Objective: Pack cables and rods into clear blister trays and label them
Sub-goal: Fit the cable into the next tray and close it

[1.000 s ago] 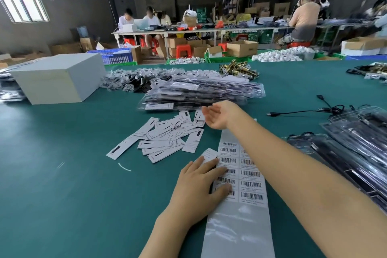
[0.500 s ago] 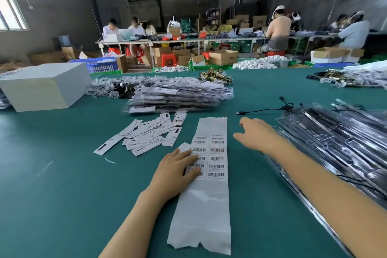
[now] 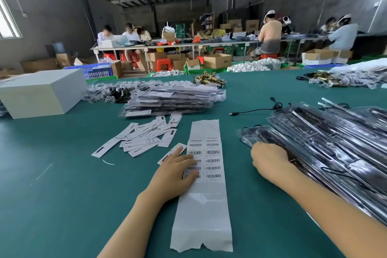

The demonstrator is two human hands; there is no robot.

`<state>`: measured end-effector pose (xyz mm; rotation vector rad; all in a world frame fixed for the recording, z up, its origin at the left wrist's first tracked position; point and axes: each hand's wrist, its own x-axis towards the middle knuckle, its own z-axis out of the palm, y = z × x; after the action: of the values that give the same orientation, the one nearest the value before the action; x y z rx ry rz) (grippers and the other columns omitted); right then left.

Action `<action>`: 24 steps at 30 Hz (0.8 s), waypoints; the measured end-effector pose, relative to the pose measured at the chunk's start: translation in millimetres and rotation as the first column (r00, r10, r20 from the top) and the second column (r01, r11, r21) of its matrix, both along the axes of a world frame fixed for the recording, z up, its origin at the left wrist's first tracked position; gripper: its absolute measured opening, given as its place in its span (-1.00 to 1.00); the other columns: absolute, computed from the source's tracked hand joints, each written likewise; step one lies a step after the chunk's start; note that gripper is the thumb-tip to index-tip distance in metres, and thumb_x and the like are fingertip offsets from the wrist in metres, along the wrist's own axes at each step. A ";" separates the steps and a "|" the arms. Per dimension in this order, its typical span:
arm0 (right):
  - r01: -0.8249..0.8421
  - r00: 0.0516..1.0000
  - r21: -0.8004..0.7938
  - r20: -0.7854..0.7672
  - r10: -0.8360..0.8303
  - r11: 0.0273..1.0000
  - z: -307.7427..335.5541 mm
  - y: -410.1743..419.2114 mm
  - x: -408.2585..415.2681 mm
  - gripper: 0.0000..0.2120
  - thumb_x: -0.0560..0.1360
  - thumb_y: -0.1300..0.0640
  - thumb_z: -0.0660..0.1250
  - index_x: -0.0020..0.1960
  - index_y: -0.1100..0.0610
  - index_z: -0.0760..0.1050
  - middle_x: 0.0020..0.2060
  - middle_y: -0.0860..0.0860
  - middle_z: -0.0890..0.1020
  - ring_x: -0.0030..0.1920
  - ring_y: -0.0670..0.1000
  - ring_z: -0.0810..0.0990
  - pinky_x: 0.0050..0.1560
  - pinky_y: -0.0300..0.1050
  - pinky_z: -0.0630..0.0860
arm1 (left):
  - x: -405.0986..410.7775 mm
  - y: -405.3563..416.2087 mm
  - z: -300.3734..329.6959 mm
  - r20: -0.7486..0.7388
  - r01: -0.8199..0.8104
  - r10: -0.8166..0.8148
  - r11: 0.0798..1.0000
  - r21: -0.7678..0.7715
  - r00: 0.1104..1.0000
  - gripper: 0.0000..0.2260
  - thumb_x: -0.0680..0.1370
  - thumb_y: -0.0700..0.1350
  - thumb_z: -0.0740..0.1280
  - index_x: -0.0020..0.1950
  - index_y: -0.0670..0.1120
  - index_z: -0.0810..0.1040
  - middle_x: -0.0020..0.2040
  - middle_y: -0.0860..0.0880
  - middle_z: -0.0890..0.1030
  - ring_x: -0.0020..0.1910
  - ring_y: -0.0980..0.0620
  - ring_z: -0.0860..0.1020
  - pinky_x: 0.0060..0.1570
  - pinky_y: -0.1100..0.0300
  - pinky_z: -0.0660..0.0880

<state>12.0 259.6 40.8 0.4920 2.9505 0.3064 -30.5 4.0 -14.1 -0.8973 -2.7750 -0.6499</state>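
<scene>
A long strip of barcode labels [image 3: 207, 174] lies on the green table in front of me. My left hand [image 3: 178, 172] rests flat on its left edge, fingers spread over the stickers. My right hand [image 3: 269, 160] reaches to the near end of a pile of clear blister trays [image 3: 326, 136] at the right, fingers curled at the edge of the closest tray; the grip itself is hidden behind the hand. A second stack of filled trays [image 3: 173, 99] sits further back in the middle. White paper cards [image 3: 144, 136] lie scattered left of the strip.
A white box [image 3: 41, 92] stands at the far left. A loose black USB cable [image 3: 255, 109] lies between the two tray piles. Bagged parts [image 3: 109, 91] and brass fittings [image 3: 209, 79] lie further back. Several people work at distant tables among cartons.
My right hand has swung from the far middle of the table over to the tray pile on the right. The view turned rightward. My left hand stayed on the label strip.
</scene>
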 end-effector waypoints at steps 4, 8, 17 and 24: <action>-0.130 0.991 0.156 0.016 0.130 0.979 3.0 -8.4 -0.3 -0.68 0.43 0.43 0.26 0.17 0.30 0.48 0.12 0.20 0.58 0.11 0.24 0.57 0.03 0.08 0.58 | -2.1 0.7 -1.3 0.017 0.002 -0.003 1.000 0.008 1.000 -0.64 0.59 0.14 0.22 0.36 0.10 0.47 0.43 0.18 0.37 0.54 0.14 0.01 0.48 0.15 0.07; -0.150 0.987 0.120 -0.037 0.156 0.981 11.1 -21.7 -4.3 -0.86 0.43 0.43 0.26 -0.12 0.23 0.47 -0.05 0.11 0.59 0.07 0.21 0.59 -0.02 0.08 0.61 | -3.8 2.0 -2.9 0.013 0.007 -0.007 1.000 0.015 1.000 -0.64 0.58 0.14 0.23 0.36 0.10 0.47 0.43 0.19 0.38 0.54 0.12 0.03 0.47 0.17 0.08; -0.160 0.962 -0.244 -0.257 0.096 0.957 19.0 -26.6 -34.1 -0.74 0.58 -0.03 0.17 -0.17 0.12 0.40 -0.17 0.05 0.59 -0.14 0.13 0.55 -0.24 -0.12 0.42 | -2.7 1.6 -2.8 -0.009 0.013 -0.013 1.000 0.008 1.000 -0.63 0.58 0.16 0.22 0.38 0.12 0.45 0.43 0.19 0.37 0.54 0.13 0.03 0.46 0.17 0.08; 0.125 0.964 -0.335 -0.180 -0.193 0.934 8.5 70.4 -18.6 -0.58 0.56 -0.15 0.22 -0.33 0.12 0.31 -0.45 0.01 0.44 -0.45 -0.02 0.42 -0.47 -0.21 0.26 | 0.1 6.6 0.7 -0.148 0.089 -0.084 0.996 0.026 0.985 -0.69 0.60 -0.01 0.27 0.35 0.07 0.51 0.40 0.10 0.43 0.54 0.00 0.12 0.46 0.11 0.11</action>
<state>-6.7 330.0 49.4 0.7522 3.0452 -0.2600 -30.4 10.7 -13.4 -1.0207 -2.6013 -0.6138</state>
